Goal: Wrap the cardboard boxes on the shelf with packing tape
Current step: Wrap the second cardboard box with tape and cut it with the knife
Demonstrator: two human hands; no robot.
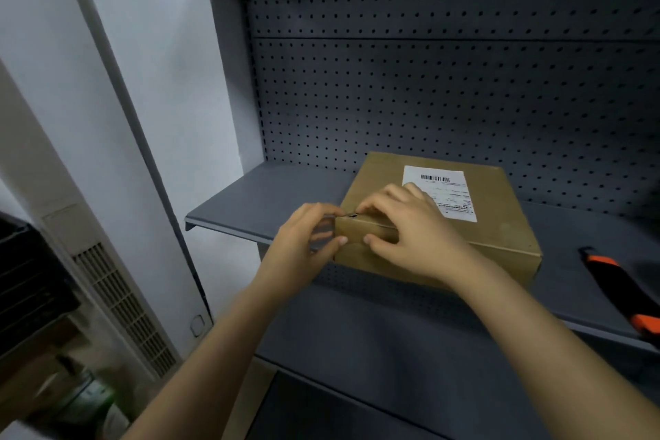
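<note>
my left hand (307, 243) pinches a dark strip (351, 215) at the corner | my right hand (410, 232) holds the box (500, 229) | risk: if I pull crooked, it slips or wrinkles

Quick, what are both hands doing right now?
Left hand: pinches the cardboard box at its near-left corner.
Right hand: grips the same box's top front edge.
</note>
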